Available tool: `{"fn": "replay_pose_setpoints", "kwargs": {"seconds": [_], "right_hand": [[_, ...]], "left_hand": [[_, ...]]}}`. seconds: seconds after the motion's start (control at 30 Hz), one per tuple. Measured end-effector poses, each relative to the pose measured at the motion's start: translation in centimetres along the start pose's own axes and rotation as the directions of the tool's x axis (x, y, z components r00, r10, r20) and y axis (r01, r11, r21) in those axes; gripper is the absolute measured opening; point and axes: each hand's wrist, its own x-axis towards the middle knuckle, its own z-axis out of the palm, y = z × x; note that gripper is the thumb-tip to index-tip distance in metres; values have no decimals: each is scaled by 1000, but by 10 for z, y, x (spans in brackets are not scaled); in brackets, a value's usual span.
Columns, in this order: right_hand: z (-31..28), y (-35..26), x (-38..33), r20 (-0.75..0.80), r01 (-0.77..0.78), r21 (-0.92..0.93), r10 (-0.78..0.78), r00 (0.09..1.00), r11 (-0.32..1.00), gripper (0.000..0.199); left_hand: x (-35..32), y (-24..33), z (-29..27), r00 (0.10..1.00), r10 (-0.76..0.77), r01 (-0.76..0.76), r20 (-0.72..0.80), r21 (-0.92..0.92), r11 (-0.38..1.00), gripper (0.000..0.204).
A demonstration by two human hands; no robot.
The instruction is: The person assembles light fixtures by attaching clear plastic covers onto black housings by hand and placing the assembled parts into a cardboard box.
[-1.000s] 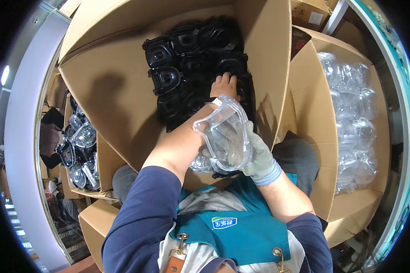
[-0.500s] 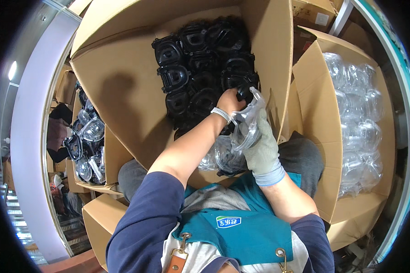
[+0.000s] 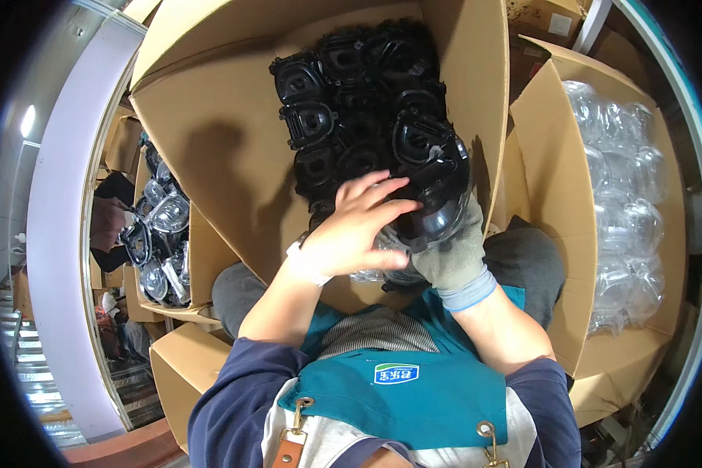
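Observation:
Over the large cardboard box, my right hand (image 3: 454,253), in a grey glove, is closed around a clear plastic cover (image 3: 443,225). A black plastic housing (image 3: 444,183) lies against that cover; whether the two are joined I cannot tell. My left hand (image 3: 360,226) is bare, with a light band at the wrist. Its fingers are spread beside the cover and hold nothing; whether the fingertips touch it is unclear. Beyond both hands, black plastic housings (image 3: 308,125) stand packed in rows inside the box. Another clear part shows partly below my left hand.
The cardboard box (image 3: 210,93) has tall walls around the housings. To the right, an open carton (image 3: 558,132) holds stacked clear covers (image 3: 624,218). At the left, another box holds mixed clear and black parts (image 3: 164,218). My knees flank the big box.
My left hand has drawn back from the black housings and spread its fingers. A black housing now shows against the clear cover in my right hand, which has turned over.

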Motion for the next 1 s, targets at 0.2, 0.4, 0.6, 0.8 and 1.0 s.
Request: {"fn": "replay_pose_setpoints", "kwargs": {"seconds": [0.2, 0.4, 0.6, 0.8, 1.0], "right_hand": [[13, -25, 1, 39, -4, 405, -14, 999, 914, 56], [14, -7, -20, 30, 215, -11, -215, 976, 977, 87], [10, 19, -30, 178, 349, -171, -319, 931, 921, 96], [14, 12, -27, 166, 351, -120, -330, 929, 929, 93], [8, 16, -22, 239, 450, -227, -398, 886, 864, 75]], "left_hand": [[-13, 35, 18, 884, -429, -150, -187, -982, 119, 94], [2, 40, 64, 823, -525, -174, -219, -976, 134, 98], [-8, 23, 65, 865, -462, -271, -195, -957, -103, 96], [-12, 21, 52, 783, -533, -291, -321, -946, 142, 79], [-13, 27, 53, 772, -577, -125, -267, -954, 273, 78]]}}
